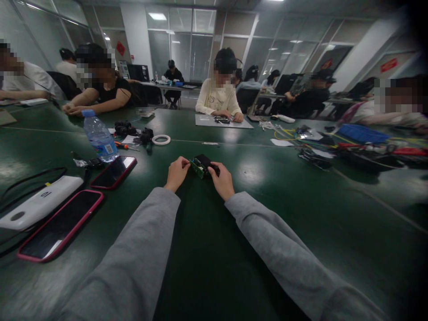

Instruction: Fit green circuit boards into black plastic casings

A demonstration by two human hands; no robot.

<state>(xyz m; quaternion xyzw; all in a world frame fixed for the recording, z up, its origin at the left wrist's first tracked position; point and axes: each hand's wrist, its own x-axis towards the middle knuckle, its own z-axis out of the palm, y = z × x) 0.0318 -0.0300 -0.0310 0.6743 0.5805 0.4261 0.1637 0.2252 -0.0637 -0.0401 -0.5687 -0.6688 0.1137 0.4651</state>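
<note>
Both my hands meet over a small electronic unit in the middle of the green table. A green circuit board [198,168] stands tilted along the near left side of a black box-shaped housing [203,159]. My left hand [178,173] pinches the board's left end between thumb and fingers. With the thumb on its near side, my right hand [222,178] grips the right end of the black housing. My fingers partly hide where board and housing meet, so I cannot tell whether they are joined.
Left of my arms lie two red-edged phones [63,225], a white power-bank-like device [42,203] with cables and a water bottle [100,136]. A screwdriver [125,146] and tape roll [161,140] lie farther back. Wires and a blue tray [363,133] are at right. People sit around the table.
</note>
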